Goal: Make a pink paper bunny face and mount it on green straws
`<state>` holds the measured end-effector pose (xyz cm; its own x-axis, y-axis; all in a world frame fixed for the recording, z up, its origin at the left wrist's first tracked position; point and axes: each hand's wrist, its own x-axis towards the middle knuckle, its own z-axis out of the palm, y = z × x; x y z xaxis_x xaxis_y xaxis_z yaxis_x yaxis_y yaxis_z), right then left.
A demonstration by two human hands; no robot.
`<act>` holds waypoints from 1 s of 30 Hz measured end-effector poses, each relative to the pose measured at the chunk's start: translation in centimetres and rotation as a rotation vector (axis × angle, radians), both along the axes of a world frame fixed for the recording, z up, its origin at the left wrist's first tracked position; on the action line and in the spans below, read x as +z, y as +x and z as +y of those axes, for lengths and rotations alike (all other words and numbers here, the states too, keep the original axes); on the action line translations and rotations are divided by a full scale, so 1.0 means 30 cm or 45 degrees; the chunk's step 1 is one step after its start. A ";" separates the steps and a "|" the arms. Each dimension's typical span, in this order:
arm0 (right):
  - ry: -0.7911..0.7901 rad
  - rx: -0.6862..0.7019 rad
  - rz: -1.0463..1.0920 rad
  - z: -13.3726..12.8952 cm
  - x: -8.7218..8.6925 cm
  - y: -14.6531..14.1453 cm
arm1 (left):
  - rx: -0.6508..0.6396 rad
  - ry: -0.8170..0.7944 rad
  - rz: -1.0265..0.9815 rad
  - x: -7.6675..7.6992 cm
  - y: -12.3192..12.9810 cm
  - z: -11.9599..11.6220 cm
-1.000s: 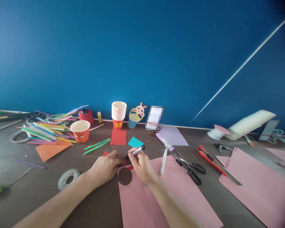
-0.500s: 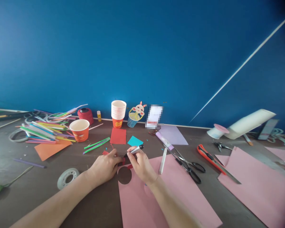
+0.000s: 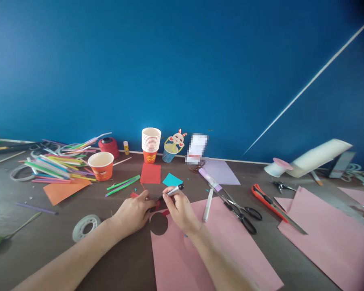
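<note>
My right hand (image 3: 183, 210) is closed around a marker pen (image 3: 174, 190), grey with black ends, its dark tip slanting down toward my left fingers. With bent fingers, my left hand (image 3: 135, 212) holds a small piece of red paper (image 3: 157, 205) against the tabletop. The fingers partly cover that piece. Just below both hands lies a large pink sheet (image 3: 212, 250) with a round opening near its top left corner, through which dark table shows. Another red scrap (image 3: 166, 212) lies by my right hand, partly hidden.
Stacked paper cups (image 3: 151, 141), a single orange cup (image 3: 101, 167) and a heap of coloured straws (image 3: 54, 167) stand or lie toward the wall. Tape (image 3: 86, 227) is left of my arm. Scissors (image 3: 242, 214), a red utility knife (image 3: 267, 202) and more pink sheets (image 3: 330, 234) lie rightward.
</note>
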<state>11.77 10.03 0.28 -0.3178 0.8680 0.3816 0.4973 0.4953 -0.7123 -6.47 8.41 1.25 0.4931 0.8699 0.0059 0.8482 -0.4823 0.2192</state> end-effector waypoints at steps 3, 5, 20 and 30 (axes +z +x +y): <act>0.003 0.003 -0.001 0.000 0.000 -0.001 | 0.003 0.006 0.018 0.001 0.001 -0.001; 0.006 0.004 -0.006 0.000 -0.001 -0.003 | 0.001 0.012 0.019 0.001 0.002 -0.003; 0.030 -0.010 -0.035 -0.001 0.007 -0.003 | 0.005 0.023 0.020 0.001 0.000 -0.004; 0.021 -0.009 -0.034 -0.005 0.014 -0.003 | 0.019 0.041 0.016 -0.002 0.000 -0.003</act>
<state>11.69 9.86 0.71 -0.3218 0.8639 0.3874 0.5198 0.5032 -0.6904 -6.47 8.32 1.19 0.4804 0.8766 0.0278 0.8579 -0.4763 0.1927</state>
